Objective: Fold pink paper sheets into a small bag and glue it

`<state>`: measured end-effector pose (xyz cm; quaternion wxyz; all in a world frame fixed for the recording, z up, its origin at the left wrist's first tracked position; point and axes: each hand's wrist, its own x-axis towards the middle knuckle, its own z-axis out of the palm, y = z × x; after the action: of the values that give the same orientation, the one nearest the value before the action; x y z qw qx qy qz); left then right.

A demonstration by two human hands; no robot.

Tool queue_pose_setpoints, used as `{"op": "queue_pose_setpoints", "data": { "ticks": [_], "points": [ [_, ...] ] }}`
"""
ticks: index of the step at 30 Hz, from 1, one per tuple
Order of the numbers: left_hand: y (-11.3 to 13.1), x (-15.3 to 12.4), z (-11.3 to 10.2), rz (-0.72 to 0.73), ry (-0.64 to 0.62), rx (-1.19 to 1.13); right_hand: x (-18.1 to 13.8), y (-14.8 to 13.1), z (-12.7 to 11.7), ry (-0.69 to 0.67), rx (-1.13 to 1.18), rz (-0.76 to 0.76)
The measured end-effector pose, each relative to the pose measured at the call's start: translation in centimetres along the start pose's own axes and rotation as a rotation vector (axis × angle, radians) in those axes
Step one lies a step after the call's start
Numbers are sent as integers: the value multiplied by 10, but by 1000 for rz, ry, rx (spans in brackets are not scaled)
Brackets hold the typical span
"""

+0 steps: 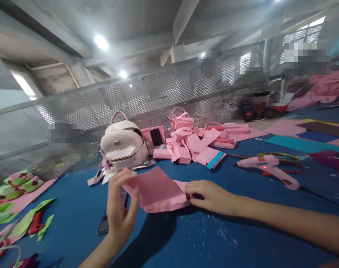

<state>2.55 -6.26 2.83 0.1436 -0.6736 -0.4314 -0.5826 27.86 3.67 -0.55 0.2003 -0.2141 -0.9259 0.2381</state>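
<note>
A folded pink sheet point(161, 188), paper or thin foam, is held up off the blue table between my two hands. My left hand point(122, 203) pinches its upper left corner, fingers slightly blurred. At the other end, my right hand point(205, 193) grips the right edge with curled fingertips. The sheet's lower edge is bent up into a narrow flap. Behind my left hand a dark phone point(104, 224) lies flat, partly covered. A pink hot glue gun point(270, 167) with a lit red light rests to the right, apart from my right hand.
Beyond the sheet stand a white backpack point(123, 143) and a pile of folded pink pieces point(186, 143). Scissors point(291, 158) lie behind the glue gun. Green scraps point(43, 212) and red-handled scissors point(2, 247) lie at left. A perforated metal partition point(147, 93) runs along the back.
</note>
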Motion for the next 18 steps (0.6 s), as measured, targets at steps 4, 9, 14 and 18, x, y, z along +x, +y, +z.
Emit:
{"op": "queue_pose_setpoints", "data": {
  "ticks": [4, 9, 14, 18],
  "points": [
    [16, -12, 5, 401, -68, 256, 12, -14, -9, 69, 120, -12],
    [10, -9, 16, 531, -97, 458, 26, -25, -17, 152, 306, 22],
    [4, 3, 29, 466, -382, 396, 37, -30, -20, 248, 430, -1],
    [4, 13, 38, 385, -347, 384, 44, -31, -24, 270, 485, 17]
  ]
}}
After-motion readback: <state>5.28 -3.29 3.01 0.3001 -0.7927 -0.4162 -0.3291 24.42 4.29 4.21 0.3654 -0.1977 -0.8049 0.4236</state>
